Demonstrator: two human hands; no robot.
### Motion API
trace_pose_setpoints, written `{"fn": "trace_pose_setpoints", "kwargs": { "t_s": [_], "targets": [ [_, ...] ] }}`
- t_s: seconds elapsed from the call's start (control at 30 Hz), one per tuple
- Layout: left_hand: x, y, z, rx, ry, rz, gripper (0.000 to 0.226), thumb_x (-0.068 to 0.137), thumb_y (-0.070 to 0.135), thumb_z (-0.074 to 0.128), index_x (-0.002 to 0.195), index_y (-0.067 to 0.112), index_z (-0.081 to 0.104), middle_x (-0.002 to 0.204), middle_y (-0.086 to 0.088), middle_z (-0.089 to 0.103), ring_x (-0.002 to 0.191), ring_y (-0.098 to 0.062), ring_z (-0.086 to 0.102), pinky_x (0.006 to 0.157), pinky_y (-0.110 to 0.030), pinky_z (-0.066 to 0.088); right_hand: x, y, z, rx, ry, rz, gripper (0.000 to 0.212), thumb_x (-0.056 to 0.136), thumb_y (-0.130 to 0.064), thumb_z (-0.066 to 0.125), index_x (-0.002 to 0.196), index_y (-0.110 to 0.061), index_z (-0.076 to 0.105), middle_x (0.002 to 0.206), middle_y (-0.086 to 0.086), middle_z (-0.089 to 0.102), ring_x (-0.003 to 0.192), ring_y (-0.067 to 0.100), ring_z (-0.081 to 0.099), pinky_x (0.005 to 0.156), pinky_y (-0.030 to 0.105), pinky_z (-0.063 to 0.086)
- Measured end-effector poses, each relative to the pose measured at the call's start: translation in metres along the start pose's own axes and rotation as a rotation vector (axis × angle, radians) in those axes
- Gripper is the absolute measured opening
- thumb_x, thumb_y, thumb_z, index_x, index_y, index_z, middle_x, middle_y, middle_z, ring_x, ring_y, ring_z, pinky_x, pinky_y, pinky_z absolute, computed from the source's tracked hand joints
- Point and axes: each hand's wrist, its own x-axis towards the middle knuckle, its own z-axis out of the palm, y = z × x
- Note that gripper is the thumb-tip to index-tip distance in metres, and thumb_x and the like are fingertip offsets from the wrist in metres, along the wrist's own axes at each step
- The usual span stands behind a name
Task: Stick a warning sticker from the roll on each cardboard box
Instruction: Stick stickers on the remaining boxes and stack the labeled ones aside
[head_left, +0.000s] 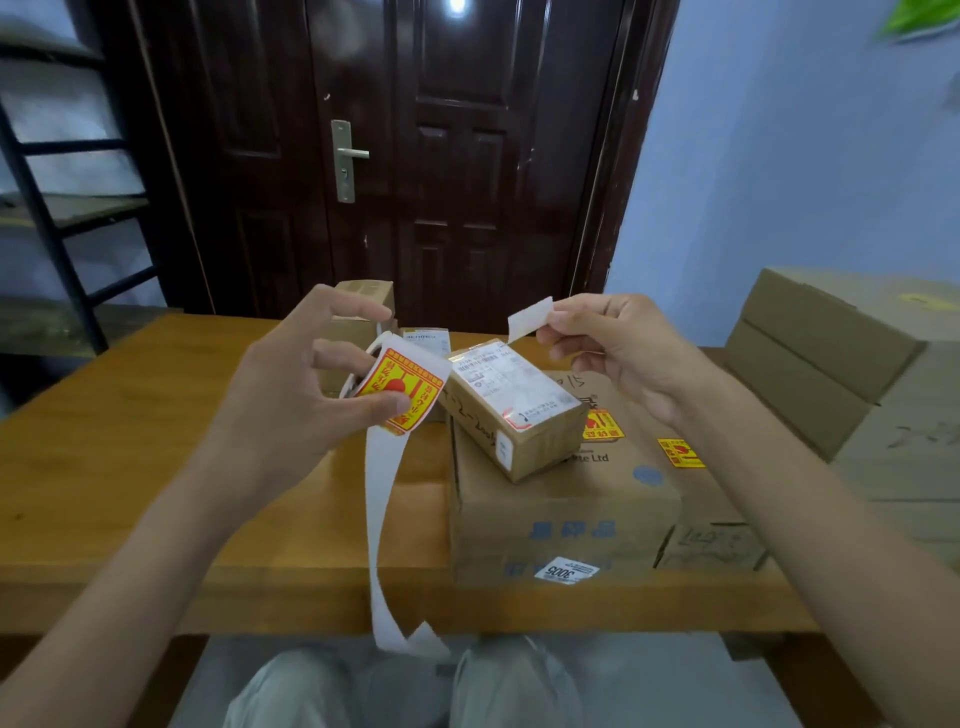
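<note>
Left hand (306, 395) grips the sticker roll (400, 389); right hand (613, 353) pinches a peeled sticker (530, 318). Next, likely: press it onto the small box (514, 410), seemingly unlabelled.

Sticker roll (387, 384): white backing paper; the exposed sticker is yellow with a red border, red characters and a red round symbol at centre. Loose backing strip (382, 519): plain white. Peeled piece (530, 318) in the right hand (618, 353): white side showing.

Small box (514, 410): brown cardboard, white shipping label with black print, black handwriting on its side. Large box (566, 499): brown cardboard, blue printing, one white tag with black digits, one yellow-and-red sticker on top. A second yellow-and-red sticker (680, 453) lies on the neighbouring brown box.

Worktop (104, 441): orange-brown wood grain. Door (415, 156): dark brown, silver handle. Wall (779, 156): pale blue. Trousers (405, 691): light grey-green.
</note>
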Motion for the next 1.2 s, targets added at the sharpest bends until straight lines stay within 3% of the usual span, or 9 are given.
{"fn": "trace_pose_setpoints", "kwargs": {
  "t_s": [0.17, 0.3, 0.47, 0.57, 0.73, 0.8, 0.9, 1.07, 1.2],
  "targets": [
    [0.006, -0.009, 0.003, 0.008, 0.022, -0.006, 0.065, 0.069, 0.049, 0.079, 0.126, 0.04, 0.05, 0.094, 0.014, 0.075, 0.097, -0.005, 0.072, 0.066, -0.006, 0.045, 0.006, -0.002, 0.001, 0.043, -0.057, 0.013, 0.027, 0.103, -0.027, 0.062, 0.107, -0.007, 0.08, 0.103, 0.014, 0.081, 0.083, 0.019, 0.071, 0.074, 0.029, 0.052],
    [0.01, -0.015, 0.007, 0.001, 0.031, -0.01, 0.065, 0.068, 0.051, 0.079, 0.126, 0.04, 0.05, 0.093, 0.016, 0.074, 0.096, -0.003, 0.071, 0.073, -0.009, 0.043, 0.011, 0.0, 0.007, -0.037, -0.073, 0.044, 0.038, 0.103, -0.04, 0.062, 0.104, -0.008, 0.083, 0.101, 0.009, 0.081, 0.081, 0.016, 0.07, 0.071, 0.025, 0.052],
    [0.011, -0.02, 0.011, -0.003, 0.044, -0.018, 0.063, 0.067, 0.051, 0.079, 0.123, 0.043, 0.05, 0.095, 0.019, 0.072, 0.093, 0.002, 0.07, 0.064, -0.003, 0.043, 0.013, 0.003, 0.013, -0.186, -0.056, 0.056, 0.01, 0.098, -0.018, 0.074, 0.104, -0.02, 0.082, 0.096, 0.005, 0.081, 0.079, 0.012, 0.069, 0.061, 0.02, 0.052],
    [0.011, -0.023, 0.012, -0.025, 0.052, -0.019, 0.062, 0.069, 0.048, 0.079, 0.123, 0.042, 0.05, 0.095, 0.016, 0.074, 0.094, 0.0, 0.071, 0.072, -0.008, 0.042, 0.013, 0.002, 0.018, -0.214, -0.039, 0.059, 0.015, 0.097, -0.013, 0.075, 0.11, -0.021, 0.078, 0.093, 0.005, 0.081, 0.078, 0.013, 0.072, 0.06, 0.02, 0.054],
    [0.011, -0.025, 0.015, -0.047, 0.049, -0.024, 0.061, 0.067, 0.051, 0.077, 0.121, 0.043, 0.049, 0.093, 0.019, 0.072, 0.091, 0.001, 0.07, 0.068, -0.006, 0.045, 0.014, 0.0, 0.027, -0.272, -0.039, 0.01, 0.021, 0.096, -0.011, 0.075, 0.113, -0.024, 0.073, 0.088, 0.003, 0.08, 0.086, 0.025, 0.078, 0.063, 0.022, 0.06],
    [0.009, -0.026, 0.015, -0.053, 0.05, -0.025, 0.061, 0.067, 0.051, 0.077, 0.12, 0.044, 0.049, 0.092, 0.021, 0.071, 0.089, 0.004, 0.07, 0.062, -0.001, 0.046, 0.013, -0.001, 0.028, -0.214, -0.086, 0.032, 0.024, 0.096, -0.01, 0.075, 0.116, -0.023, 0.073, 0.09, 0.006, 0.08, 0.076, 0.021, 0.075, 0.058, 0.022, 0.057],
    [0.008, -0.03, 0.014, -0.065, 0.05, -0.028, 0.06, 0.067, 0.051, 0.077, 0.12, 0.044, 0.049, 0.095, 0.018, 0.073, 0.091, 0.0, 0.072, 0.063, -0.004, 0.048, 0.014, -0.003, 0.029, -0.164, -0.131, 0.063, 0.027, 0.096, -0.01, 0.076, 0.12, -0.022, 0.073, 0.094, 0.009, 0.08, 0.066, 0.012, 0.068, 0.053, 0.021, 0.052],
    [0.007, -0.029, 0.015, -0.099, 0.05, -0.028, 0.059, 0.067, 0.049, 0.078, 0.119, 0.043, 0.051, 0.094, 0.018, 0.073, 0.088, -0.002, 0.073, 0.062, -0.001, 0.049, 0.023, -0.002, 0.031, -0.229, -0.102, 0.107, 0.028, 0.093, -0.015, 0.08, 0.117, -0.026, 0.073, 0.095, 0.007, 0.081, 0.075, 0.018, 0.068, 0.059, 0.025, 0.054],
    [0.005, -0.031, 0.014, -0.133, 0.046, -0.03, 0.06, 0.067, 0.048, 0.08, 0.12, 0.041, 0.053, 0.092, 0.015, 0.075, 0.091, 0.006, 0.073, 0.066, -0.003, 0.052, 0.025, 0.0, 0.032, -0.289, -0.087, 0.091, 0.029, 0.092, -0.013, 0.081, 0.116, -0.025, 0.071, 0.091, 0.006, 0.081, 0.069, 0.017, 0.068, 0.059, 0.027, 0.052]
  ]
}}
